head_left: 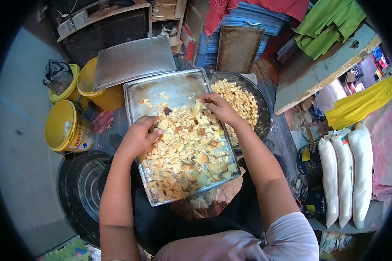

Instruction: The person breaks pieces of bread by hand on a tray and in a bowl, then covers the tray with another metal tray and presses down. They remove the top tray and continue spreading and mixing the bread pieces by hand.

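Observation:
A rectangular metal baking tray (183, 82) rests across my lap, its far end bare. Torn, yellowish bread pieces (183, 143) with some brown crust cover most of it. My left hand (138, 135) is at the tray's left side, thumb and fingers apart, fingertips touching the bread. My right hand (218, 108) is at the far right of the pile, its fingers bent together around bread pieces at the tips. The palm side of both hands is hidden.
A large black basin (264, 106) of bread pieces stands right of the tray. Yellow buckets (62, 126) and another metal tray (135, 61) are at the left. A dark tub (76, 191) sits near left. Filled white bags (360, 174) stand at right, beside a door (322, 65).

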`<control>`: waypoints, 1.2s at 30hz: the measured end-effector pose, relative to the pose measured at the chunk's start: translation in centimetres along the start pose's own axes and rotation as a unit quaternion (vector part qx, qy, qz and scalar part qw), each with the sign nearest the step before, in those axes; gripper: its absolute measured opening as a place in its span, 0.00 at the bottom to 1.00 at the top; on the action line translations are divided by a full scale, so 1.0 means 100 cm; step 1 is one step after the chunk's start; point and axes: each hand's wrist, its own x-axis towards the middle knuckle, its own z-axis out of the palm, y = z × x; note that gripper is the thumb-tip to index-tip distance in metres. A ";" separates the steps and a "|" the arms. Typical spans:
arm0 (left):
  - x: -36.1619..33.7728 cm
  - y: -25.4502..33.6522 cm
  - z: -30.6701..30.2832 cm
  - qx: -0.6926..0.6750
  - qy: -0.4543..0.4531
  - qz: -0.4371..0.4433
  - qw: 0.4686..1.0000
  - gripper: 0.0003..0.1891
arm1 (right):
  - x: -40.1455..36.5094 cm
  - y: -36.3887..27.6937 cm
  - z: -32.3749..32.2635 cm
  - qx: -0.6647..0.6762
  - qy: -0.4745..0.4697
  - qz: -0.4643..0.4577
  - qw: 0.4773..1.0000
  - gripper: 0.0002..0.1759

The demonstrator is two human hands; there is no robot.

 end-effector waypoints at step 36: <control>0.009 -0.030 -0.005 0.033 0.039 -0.018 0.999 0.14 | 0.054 -0.104 0.073 -0.030 0.000 -0.026 0.999 0.12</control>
